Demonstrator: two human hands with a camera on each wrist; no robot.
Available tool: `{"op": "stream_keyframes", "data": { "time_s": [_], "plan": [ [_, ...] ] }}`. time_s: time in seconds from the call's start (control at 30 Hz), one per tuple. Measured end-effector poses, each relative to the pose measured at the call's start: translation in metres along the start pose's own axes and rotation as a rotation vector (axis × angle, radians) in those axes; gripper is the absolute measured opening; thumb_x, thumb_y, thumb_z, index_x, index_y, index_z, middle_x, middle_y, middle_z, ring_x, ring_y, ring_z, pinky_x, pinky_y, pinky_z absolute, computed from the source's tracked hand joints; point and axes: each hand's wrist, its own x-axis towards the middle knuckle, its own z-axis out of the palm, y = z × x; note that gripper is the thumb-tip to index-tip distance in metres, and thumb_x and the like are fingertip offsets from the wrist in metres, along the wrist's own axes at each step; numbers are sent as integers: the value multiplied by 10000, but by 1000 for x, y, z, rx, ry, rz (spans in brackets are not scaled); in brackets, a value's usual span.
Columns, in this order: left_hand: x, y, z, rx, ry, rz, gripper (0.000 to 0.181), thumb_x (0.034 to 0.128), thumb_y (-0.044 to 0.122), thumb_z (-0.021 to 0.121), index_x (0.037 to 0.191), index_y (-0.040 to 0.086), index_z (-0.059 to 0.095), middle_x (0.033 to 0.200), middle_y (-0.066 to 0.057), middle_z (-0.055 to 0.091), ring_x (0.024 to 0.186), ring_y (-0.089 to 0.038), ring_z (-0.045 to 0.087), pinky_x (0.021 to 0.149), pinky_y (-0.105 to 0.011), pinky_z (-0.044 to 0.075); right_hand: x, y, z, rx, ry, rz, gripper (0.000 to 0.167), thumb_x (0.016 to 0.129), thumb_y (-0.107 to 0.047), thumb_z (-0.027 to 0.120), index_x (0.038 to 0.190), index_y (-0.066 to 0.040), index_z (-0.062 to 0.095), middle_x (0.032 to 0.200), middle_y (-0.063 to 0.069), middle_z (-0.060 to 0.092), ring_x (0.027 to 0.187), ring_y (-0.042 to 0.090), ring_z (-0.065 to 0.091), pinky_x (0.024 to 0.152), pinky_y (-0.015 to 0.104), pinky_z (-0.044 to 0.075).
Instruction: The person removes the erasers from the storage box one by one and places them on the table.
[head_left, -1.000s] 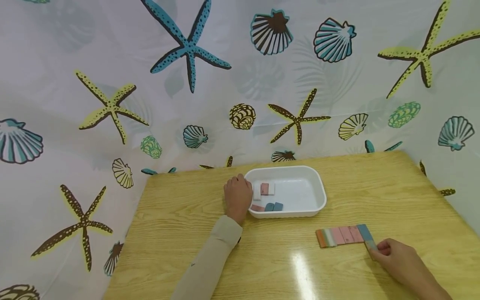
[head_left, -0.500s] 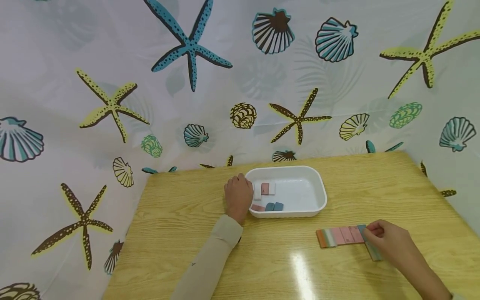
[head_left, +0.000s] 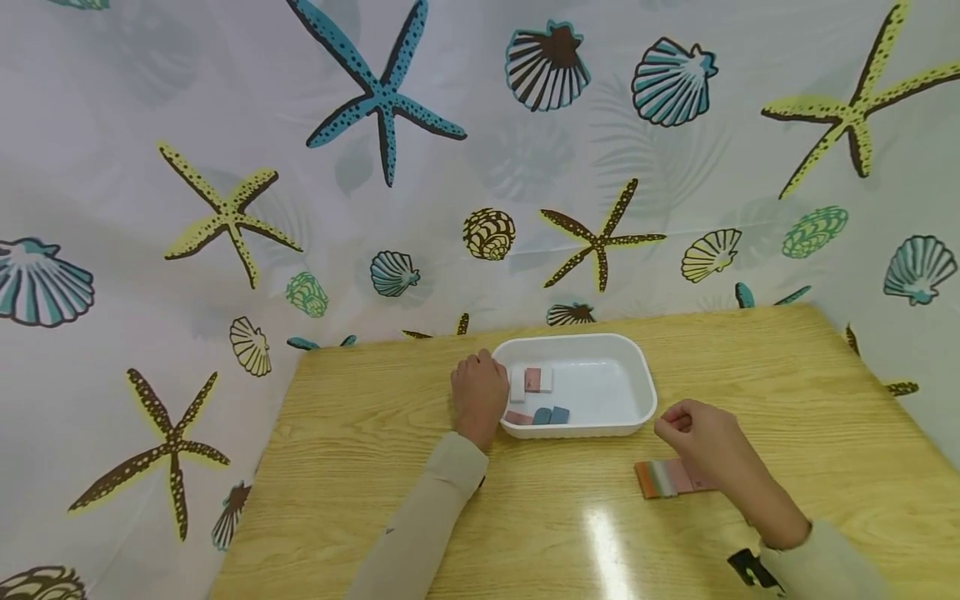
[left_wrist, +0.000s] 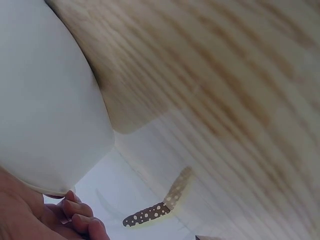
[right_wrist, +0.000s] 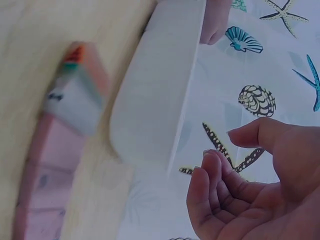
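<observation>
A white plastic tray (head_left: pixel 600 432) stands on the wooden table. My left hand (head_left: pixel 480 396) grips its left rim, fingers curled at the edge in the left wrist view. Inside lie white, pink and blue eraser-like blocks, among them a blue block (head_left: pixel 559 415) and a pink block (head_left: pixel 532 380). My right hand (head_left: pixel 705 442) hovers near the tray's front right corner with nothing in its loosely curled fingers; in the right wrist view its thumb is apart from the fingertips. Under it runs a row of orange, white and pink blocks (head_left: pixel 678 477), its right end hidden by the hand.
The wooden table (head_left: pixel 360 467) extends left of the tray and toward the front. Behind it hangs a curtain (head_left: pixel 420 192) printed with starfish and shells. Light glares on the table in front of the tray.
My right hand has left the blue blocks at the row's right end and moved left and up, toward the tray. The left hand stays on the rim.
</observation>
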Motion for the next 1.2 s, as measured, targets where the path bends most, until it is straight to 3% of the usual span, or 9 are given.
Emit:
{"op": "stream_keyframes", "data": {
  "time_s": [0.27,0.5,0.9,1.2],
  "plan": [
    [-1,-2,-1,-23,16,3,308,974,305,419,1074,51,562,961,-93,580,909,-239,535,849,-384,419,26,-27,15,32,-94,-54,197,876,-217,591,850,-24,626,772,24,612,662,140,543,601,313,452],
    [-2,-1,0,-27,22,3,302,971,304,432,1060,49,567,948,-94,585,900,-239,542,837,-386,424,47,-37,36,6,-137,-95,177,867,-195,585,813,-32,629,739,19,608,615,134,527,590,314,449],
    [-5,-3,-1,-44,70,46,298,981,278,399,1029,42,574,937,-100,599,905,-250,563,822,-401,431,67,-43,56,-36,-224,-20,169,834,-157,604,747,-15,630,665,35,556,566,157,480,542,298,394],
    [-3,-3,-1,-37,78,47,296,977,282,400,1008,45,575,918,-95,595,883,-244,561,813,-392,434,82,-46,70,-75,-244,-13,204,823,-186,642,740,0,639,716,46,582,604,162,500,584,312,421]
  ]
}}
